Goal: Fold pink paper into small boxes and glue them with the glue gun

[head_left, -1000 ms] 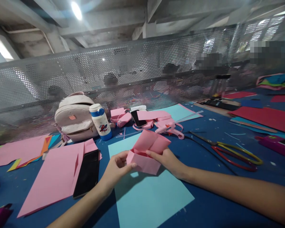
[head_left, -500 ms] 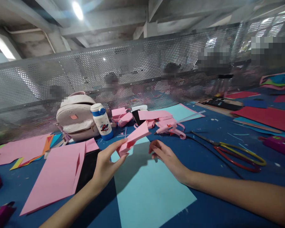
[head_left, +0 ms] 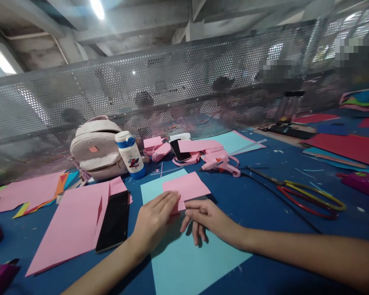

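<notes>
A small folded piece of pink paper (head_left: 189, 185) is held just above a light blue sheet (head_left: 184, 264). My left hand (head_left: 156, 217) is closed on its left near corner, with the fingers over the top. At the near edge of the pink paper, my right hand (head_left: 207, 219) pinches with thumb and forefinger while its other fingers hang apart below. Part of the paper's lower fold is hidden behind the fingers. Left of my left hand, a black phone (head_left: 114, 221) lies partly over a larger folded pink sheet (head_left: 70, 223).
Behind my hands stand a backpack (head_left: 96, 149) and a water bottle (head_left: 130, 155). A pink glue gun (head_left: 219, 163) with its cord lies beyond the blue sheet, near cut pink pieces (head_left: 161, 149). Long-handled scissors (head_left: 307, 196) are at right, and a perforated metal screen (head_left: 178, 90) closes the back.
The pink paper has come down and towards me, its broad face now turned up. My left hand has shifted over it, and my right hand has moved in to its near edge.
</notes>
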A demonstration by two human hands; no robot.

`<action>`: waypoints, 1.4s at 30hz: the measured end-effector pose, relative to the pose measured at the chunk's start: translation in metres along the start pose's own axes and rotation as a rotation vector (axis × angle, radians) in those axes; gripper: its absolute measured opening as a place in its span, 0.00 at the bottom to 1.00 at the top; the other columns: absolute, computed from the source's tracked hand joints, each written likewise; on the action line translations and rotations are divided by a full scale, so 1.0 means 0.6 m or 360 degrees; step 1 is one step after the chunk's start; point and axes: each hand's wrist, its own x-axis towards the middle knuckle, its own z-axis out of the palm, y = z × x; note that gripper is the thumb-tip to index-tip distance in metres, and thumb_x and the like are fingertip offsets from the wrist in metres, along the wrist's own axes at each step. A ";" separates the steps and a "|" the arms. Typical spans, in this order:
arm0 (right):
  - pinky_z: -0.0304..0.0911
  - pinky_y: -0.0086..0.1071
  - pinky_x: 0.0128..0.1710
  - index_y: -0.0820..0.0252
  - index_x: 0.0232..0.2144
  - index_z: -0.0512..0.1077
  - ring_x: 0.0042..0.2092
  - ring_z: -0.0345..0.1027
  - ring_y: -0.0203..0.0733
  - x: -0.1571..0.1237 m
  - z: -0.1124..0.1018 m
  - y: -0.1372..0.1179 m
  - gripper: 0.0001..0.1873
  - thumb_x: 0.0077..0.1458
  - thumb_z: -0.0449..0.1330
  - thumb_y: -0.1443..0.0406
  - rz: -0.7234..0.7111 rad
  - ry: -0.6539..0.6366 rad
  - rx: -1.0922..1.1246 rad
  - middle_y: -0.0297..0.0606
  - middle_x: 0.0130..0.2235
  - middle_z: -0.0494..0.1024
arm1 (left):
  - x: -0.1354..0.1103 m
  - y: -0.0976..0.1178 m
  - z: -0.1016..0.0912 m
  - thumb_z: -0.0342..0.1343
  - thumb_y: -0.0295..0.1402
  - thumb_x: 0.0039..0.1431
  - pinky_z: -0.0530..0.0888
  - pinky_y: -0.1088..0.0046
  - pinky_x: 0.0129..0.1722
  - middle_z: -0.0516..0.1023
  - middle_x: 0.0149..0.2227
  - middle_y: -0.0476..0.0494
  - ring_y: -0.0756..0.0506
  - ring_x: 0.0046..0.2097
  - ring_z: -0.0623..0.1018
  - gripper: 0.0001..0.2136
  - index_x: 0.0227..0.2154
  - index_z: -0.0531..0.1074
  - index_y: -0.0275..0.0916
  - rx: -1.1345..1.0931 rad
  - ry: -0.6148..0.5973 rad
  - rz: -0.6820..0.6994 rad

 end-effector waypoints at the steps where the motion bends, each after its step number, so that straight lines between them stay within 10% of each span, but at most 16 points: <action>1: 0.60 0.21 0.17 0.65 0.40 0.70 0.23 0.75 0.34 0.001 -0.001 0.001 0.23 0.60 0.59 0.49 0.0005 -0.0011 0.0005 0.46 0.36 0.82 | 0.000 0.003 0.002 0.57 0.30 0.63 0.76 0.59 0.55 0.76 0.57 0.40 0.37 0.57 0.77 0.23 0.61 0.67 0.45 -0.0026 -0.0012 -0.0003; 11: 0.57 0.20 0.16 0.66 0.43 0.74 0.21 0.73 0.33 0.004 -0.013 0.013 0.24 0.61 0.58 0.49 0.0019 0.0032 -0.0065 0.41 0.30 0.81 | 0.006 0.021 -0.001 0.61 0.32 0.61 0.76 0.65 0.53 0.81 0.49 0.42 0.41 0.52 0.79 0.14 0.50 0.78 0.46 -0.0698 0.0109 -0.0389; 30: 0.53 0.23 0.17 0.65 0.30 0.78 0.19 0.68 0.31 0.000 -0.013 -0.005 0.24 0.65 0.54 0.52 -0.0084 0.0167 -0.0532 0.39 0.25 0.80 | 0.006 0.026 0.010 0.60 0.28 0.61 0.78 0.62 0.50 0.84 0.44 0.43 0.41 0.48 0.81 0.09 0.41 0.82 0.45 -0.0773 0.0192 -0.0432; 38: 0.57 0.30 0.32 0.59 0.34 0.78 0.31 0.71 0.36 -0.009 -0.049 -0.017 0.13 0.67 0.56 0.61 -0.1366 0.0349 -0.2014 0.35 0.30 0.80 | 0.000 0.020 0.017 0.63 0.25 0.58 0.77 0.66 0.52 0.84 0.44 0.45 0.43 0.48 0.82 0.08 0.39 0.82 0.43 -0.0798 0.0207 -0.0470; 42: 0.53 0.35 0.37 0.56 0.40 0.77 0.37 0.66 0.40 -0.005 -0.044 -0.025 0.08 0.65 0.59 0.61 -0.1512 0.0471 -0.2337 0.37 0.37 0.80 | 0.001 0.020 0.017 0.64 0.26 0.58 0.77 0.67 0.52 0.84 0.44 0.45 0.44 0.48 0.82 0.07 0.38 0.81 0.43 -0.0811 0.0189 -0.0504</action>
